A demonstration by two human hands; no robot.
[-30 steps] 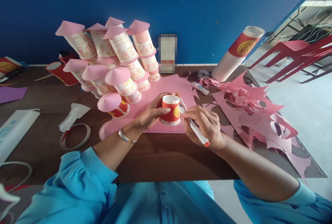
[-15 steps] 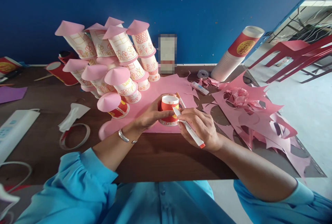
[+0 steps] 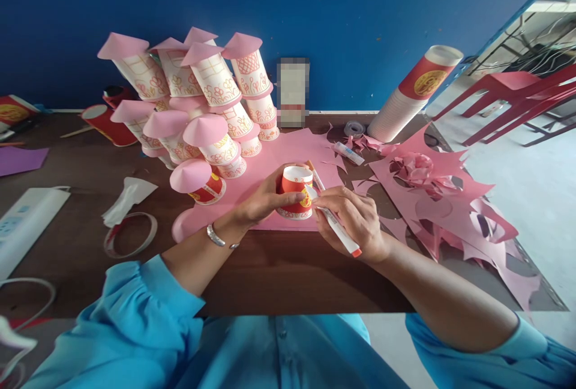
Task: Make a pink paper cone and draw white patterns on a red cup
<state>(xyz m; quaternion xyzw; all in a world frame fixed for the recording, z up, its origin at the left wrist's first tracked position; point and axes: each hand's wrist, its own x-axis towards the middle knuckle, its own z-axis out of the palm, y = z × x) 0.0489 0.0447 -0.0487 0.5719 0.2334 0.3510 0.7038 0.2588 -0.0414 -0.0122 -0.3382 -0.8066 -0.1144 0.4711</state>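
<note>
1. Presently, the red cup (image 3: 293,187) stands over the near part of the pink sheet (image 3: 297,147) on the counter (image 3: 288,272), white end uppermost. Whether it bears on the sheet or is held just above it cannot be determined.
2. Left hand (image 3: 265,198): grasping the cup from its left side, thumb laid across the near face, remaining fingers mostly hidden behind.
3. Right hand (image 3: 353,215): closed in a writing grip around a white marker (image 3: 341,234) with an orange-red end. The pale tip is at the cup's right side, by the yellow emblem (image 3: 308,202); contact cannot be confirmed.
4. Handling assessment: the cup appears to be thin paper, hence light, fairly springy and easily dented. Its printed face is probably smooth and a little slick. Sound hold: light, spread fingers low on the wall or near an end, where it should be stiffest; avoid pinching mid-wall. The marker looks light and rigid, best held close to the tip.
5. Nearby: a second pen (image 3: 317,177) lies just behind the cup. Decorated cups (image 3: 216,89) with pink cone tops stand in tiers to the left. A leaning cup stack (image 3: 390,114), a roll of tape (image 3: 354,129), a small white tube (image 3: 349,153) and pink paper scraps (image 3: 443,212) occupy the right.
</note>
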